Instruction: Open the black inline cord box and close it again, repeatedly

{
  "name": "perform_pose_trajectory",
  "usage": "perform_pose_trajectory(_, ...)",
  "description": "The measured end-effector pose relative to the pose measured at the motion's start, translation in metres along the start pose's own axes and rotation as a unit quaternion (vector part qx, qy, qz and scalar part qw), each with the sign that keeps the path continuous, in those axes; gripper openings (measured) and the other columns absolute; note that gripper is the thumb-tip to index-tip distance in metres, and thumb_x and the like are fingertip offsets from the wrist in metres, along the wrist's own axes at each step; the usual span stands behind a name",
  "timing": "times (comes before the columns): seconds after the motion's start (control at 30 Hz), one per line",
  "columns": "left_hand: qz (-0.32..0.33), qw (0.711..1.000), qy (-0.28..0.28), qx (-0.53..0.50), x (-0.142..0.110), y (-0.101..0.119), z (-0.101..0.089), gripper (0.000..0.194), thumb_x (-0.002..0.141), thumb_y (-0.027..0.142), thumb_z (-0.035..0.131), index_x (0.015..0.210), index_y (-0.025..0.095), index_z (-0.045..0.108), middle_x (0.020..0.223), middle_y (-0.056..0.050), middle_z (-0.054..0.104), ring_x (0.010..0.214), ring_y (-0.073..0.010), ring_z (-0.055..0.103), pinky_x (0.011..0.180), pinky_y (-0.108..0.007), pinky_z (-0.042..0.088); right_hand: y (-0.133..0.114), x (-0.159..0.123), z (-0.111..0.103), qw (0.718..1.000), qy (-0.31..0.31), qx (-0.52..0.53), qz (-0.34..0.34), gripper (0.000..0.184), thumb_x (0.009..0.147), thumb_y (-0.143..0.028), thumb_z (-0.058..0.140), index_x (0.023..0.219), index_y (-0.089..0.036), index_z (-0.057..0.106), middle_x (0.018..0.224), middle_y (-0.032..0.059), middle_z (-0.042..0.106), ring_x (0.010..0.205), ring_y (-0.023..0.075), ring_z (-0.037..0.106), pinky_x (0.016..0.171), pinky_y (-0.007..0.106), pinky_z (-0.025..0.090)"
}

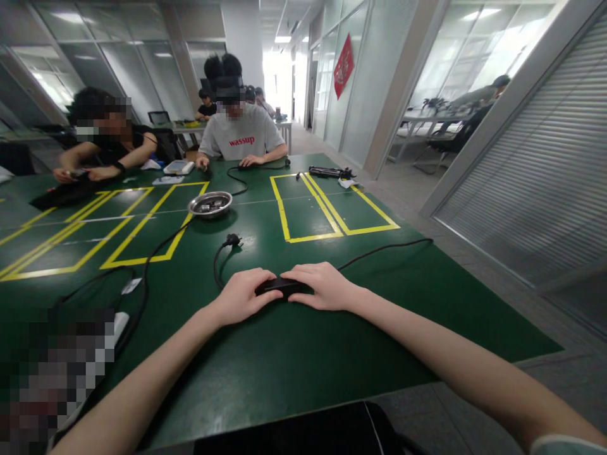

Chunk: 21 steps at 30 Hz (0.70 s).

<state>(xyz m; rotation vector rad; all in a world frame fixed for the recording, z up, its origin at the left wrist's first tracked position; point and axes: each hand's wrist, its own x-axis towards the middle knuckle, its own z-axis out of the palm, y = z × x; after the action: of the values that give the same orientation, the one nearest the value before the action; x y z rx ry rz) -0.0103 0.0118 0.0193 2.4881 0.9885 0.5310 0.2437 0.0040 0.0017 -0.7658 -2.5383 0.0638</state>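
Observation:
Both my hands rest on the green table [294, 360] around a small black device [283, 286], likely a power adapter. My left hand [245, 294] curls over its left end, fingers closed on it. My right hand [322, 285] covers its right end, fingers wrapped over the top. One black cable [379, 249] runs from the device toward the right edge. Another black cable loops to a plug [232, 240] lying just beyond my hands.
A metal bowl [210, 203] with small parts stands farther back, between yellow tape rectangles [327, 212]. Two people sit across the table with their hands on it. More cables and a white power strip [118, 323] lie at the left. A black tool [329, 171] lies at the far right.

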Motion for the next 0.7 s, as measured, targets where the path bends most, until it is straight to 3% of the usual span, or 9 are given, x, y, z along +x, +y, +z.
perform_pose_trajectory(0.17, 0.042, 0.995, 0.031, 0.080, -0.001, -0.001, 0.007, 0.031, 0.098, 0.048, 0.062, 0.103, 0.019, 0.067, 0.088, -0.004, 0.069, 0.077, -0.0205, 0.064, 0.072, -0.030, 0.048, 0.002, 0.001, 0.004, 0.998, 0.052, 0.043, 0.017, 0.028, 0.093, -0.032, 0.074, 0.117, -0.017, 0.070, 0.100, 0.0097, 0.076, 0.093, 0.0239, 0.070, 0.081, 0.035, 0.057)
perform_pose_trajectory(0.33, 0.063, 0.992, 0.056, 0.090, 0.000, -0.001, 0.010, 0.024, 0.102, 0.040, 0.058, 0.097, 0.019, 0.067, 0.086, -0.005, 0.069, 0.080, -0.0208, 0.063, 0.073, -0.031, 0.049, 0.005, 0.001, 0.002, 0.998, 0.039, 0.048, -0.001, 0.032, 0.097, -0.037, 0.070, 0.121, -0.015, 0.068, 0.103, 0.0113, 0.075, 0.093, 0.0240, 0.069, 0.080, 0.035, 0.057)
perform_pose_trajectory(0.53, 0.072, 0.989, 0.049, 0.119, 0.000, -0.003, 0.008, 0.027, 0.100, 0.045, 0.061, 0.102, 0.018, 0.066, 0.091, -0.006, 0.070, 0.082, -0.0224, 0.064, 0.074, -0.033, 0.050, 0.005, 0.000, 0.004, 0.996, 0.056, 0.060, 0.018, 0.028, 0.103, -0.035, 0.059, 0.121, -0.018, 0.071, 0.101, 0.0104, 0.076, 0.093, 0.0227, 0.068, 0.083, 0.036, 0.057)
perform_pose_trajectory(0.7, 0.075, 0.986, 0.007, 0.151, 0.001, -0.006, 0.012, 0.031, 0.107, 0.044, 0.047, 0.099, 0.018, 0.061, 0.091, -0.007, 0.068, 0.082, -0.0228, 0.065, 0.074, -0.034, 0.052, 0.005, 0.001, -0.001, 0.999, -0.015, 0.031, -0.018, 0.048, 0.103, -0.045, 0.060, 0.145, -0.021, 0.059, 0.117, 0.0105, 0.072, 0.101, 0.0228, 0.069, 0.085, 0.034, 0.057)
